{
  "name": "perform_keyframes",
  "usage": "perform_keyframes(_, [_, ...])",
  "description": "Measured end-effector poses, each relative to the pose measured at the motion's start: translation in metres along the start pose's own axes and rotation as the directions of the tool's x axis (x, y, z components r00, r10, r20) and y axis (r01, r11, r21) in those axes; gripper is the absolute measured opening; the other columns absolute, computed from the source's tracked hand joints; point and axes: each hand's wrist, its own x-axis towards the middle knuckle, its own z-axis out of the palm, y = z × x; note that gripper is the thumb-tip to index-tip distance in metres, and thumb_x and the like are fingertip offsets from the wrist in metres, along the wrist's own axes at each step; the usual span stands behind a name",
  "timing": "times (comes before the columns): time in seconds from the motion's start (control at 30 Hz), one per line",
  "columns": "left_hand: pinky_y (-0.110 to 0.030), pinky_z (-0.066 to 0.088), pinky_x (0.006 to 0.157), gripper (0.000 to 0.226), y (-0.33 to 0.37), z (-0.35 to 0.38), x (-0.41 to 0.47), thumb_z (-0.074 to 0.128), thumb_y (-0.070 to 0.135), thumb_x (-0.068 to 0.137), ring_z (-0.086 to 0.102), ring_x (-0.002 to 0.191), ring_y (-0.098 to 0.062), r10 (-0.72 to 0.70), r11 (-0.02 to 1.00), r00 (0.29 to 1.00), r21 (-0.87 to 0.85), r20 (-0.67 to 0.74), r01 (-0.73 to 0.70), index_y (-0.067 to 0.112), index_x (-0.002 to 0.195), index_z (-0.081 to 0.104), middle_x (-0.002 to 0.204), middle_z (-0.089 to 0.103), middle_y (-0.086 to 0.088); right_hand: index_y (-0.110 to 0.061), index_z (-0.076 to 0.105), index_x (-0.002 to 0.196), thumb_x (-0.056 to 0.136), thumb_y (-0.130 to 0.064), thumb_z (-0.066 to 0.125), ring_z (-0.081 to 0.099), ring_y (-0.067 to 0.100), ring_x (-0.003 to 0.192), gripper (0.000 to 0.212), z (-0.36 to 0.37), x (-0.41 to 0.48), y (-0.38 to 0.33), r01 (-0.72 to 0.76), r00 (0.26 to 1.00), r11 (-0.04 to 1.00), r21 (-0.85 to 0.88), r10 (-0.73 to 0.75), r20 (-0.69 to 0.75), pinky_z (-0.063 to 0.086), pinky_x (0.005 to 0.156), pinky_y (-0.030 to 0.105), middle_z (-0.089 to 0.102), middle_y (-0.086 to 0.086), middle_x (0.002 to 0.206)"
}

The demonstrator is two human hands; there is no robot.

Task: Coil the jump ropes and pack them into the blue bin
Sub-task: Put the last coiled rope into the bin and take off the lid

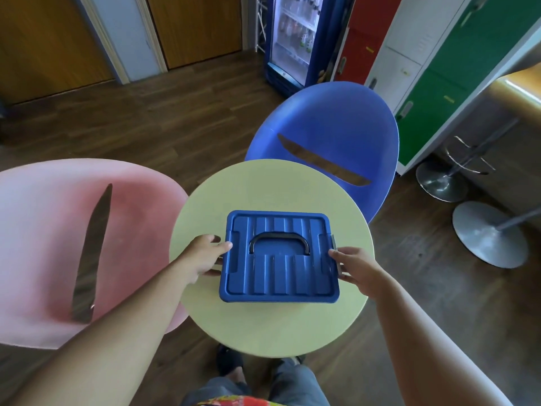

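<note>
Both hands are on the blue bin (280, 271) at lower centre of the frame, where it sits on the round pale table (263, 186). The left hand (205, 256) grasps its left side, thumb over the edge. The right hand (355, 266) grips the right side by the grey latch (333, 243). The lid (295, 225) is on, black handle (278, 234) lying flat. No jump rope shows anywhere, so I can't tell whether the ropes are packed inside or not yet fetched; the job is either just closing or barely begun. A pink chair (131, 218) crowds the left and a blue chair (336, 112) sits behind the table. Steel stool bases (489, 232) stand at right, a drinks fridge (295, 33) up top. Nothing blocks the bin itself.
</note>
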Motion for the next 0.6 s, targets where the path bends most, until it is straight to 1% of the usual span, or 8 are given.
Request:
perform_keyframes(0.07, [-0.049,0.061,0.086,0.020,-0.001,-0.001,0.000,0.063,0.025,0.100,0.073,0.095,-0.027,0.022,0.999,1.000,-0.029,0.004,-0.022,0.009,0.111,0.070,0.110,0.075,-0.012,-0.006,0.070,0.096,0.097,-0.018,0.065,0.067,0.022,0.080,0.013,0.000,0.000,-0.001,0.023,1.000,1.000,-0.004,-0.023,-0.003,0.055,0.070,0.026,0.070,0.011,0.090])
perform_keyframes(0.13, [-0.050,0.060,0.089,0.016,-0.002,-0.002,0.001,0.068,0.028,0.096,0.074,0.093,-0.028,0.058,0.998,0.997,0.027,-0.048,-0.057,0.014,0.101,0.071,0.101,0.077,-0.008,-0.002,0.069,0.100,0.097,-0.018,0.065,0.067,0.024,0.082,0.016,0.001,0.001,-0.002,0.032,0.999,0.999,-0.015,-0.033,-0.013,0.056,0.066,0.024,0.069,0.014,0.093])
perform_keyframes(0.17, [-0.048,0.061,0.086,0.016,-0.001,-0.003,0.001,0.070,0.028,0.095,0.073,0.091,-0.028,0.069,0.997,0.995,0.040,-0.075,-0.066,0.014,0.101,0.068,0.099,0.075,-0.007,-0.002,0.069,0.101,0.097,-0.019,0.065,0.067,0.024,0.082,0.018,0.002,0.001,-0.002,0.032,0.999,0.999,-0.010,-0.032,-0.016,0.056,0.067,0.025,0.070,0.014,0.093])
perform_keyframes(0.23, [-0.043,0.062,0.077,0.018,0.001,-0.001,0.000,0.070,0.022,0.096,0.072,0.085,-0.028,0.063,0.998,0.994,0.001,-0.086,-0.063,0.009,0.105,0.061,0.098,0.071,-0.009,-0.004,0.071,0.103,0.098,-0.025,0.064,0.069,0.025,0.081,0.023,0.002,0.000,-0.003,0.017,1.000,0.999,0.048,-0.016,-0.015,0.057,0.071,0.029,0.071,0.011,0.093])
perform_keyframes(0.33, [-0.041,0.061,0.071,0.023,0.002,-0.002,0.000,0.067,0.020,0.098,0.070,0.082,-0.029,0.014,0.996,1.000,-0.085,-0.014,-0.015,0.004,0.110,0.057,0.102,0.071,-0.015,-0.005,0.072,0.110,0.100,-0.023,0.060,0.070,0.025,0.083,0.023,-0.007,-0.002,0.000,-0.029,0.997,0.985,0.169,0.017,0.069,0.057,0.081,0.034,0.074,0.009,0.093])
perform_keyframes(0.43, [-0.040,0.058,0.068,0.019,0.002,-0.009,0.000,0.064,0.017,0.099,0.069,0.082,-0.028,-0.022,0.973,0.998,-0.226,0.064,0.036,0.004,0.112,0.059,0.101,0.071,-0.017,-0.004,0.069,0.119,0.100,-0.015,0.060,0.073,0.028,0.091,0.024,-0.014,-0.001,0.005,-0.041,0.986,0.970,0.238,0.001,0.164,0.056,0.088,0.037,0.075,0.014,0.106])
perform_keyframes(0.5, [-0.039,0.057,0.068,0.017,0.001,-0.013,-0.001,0.065,0.013,0.098,0.071,0.081,-0.027,-0.028,0.964,0.993,-0.261,0.115,0.057,0.004,0.113,0.062,0.096,0.073,-0.014,-0.004,0.068,0.119,0.098,-0.013,0.063,0.073,0.029,0.092,0.024,-0.014,0.000,0.006,-0.035,0.987,0.972,0.232,-0.002,0.159,0.056,0.087,0.036,0.075,0.016,0.109])
perform_keyframes(0.6, [-0.037,0.057,0.071,0.020,-0.001,-0.011,0.000,0.069,0.011,0.095,0.071,0.084,-0.026,-0.022,0.970,0.991,-0.236,0.133,0.054,0.002,0.113,0.067,0.097,0.075,-0.013,-0.003,0.068,0.117,0.092,-0.013,0.071,0.073,0.026,0.084,0.027,-0.010,0.001,0.003,-0.026,0.995,0.981,0.193,0.008,0.097,0.057,0.079,0.034,0.076,0.014,0.099])
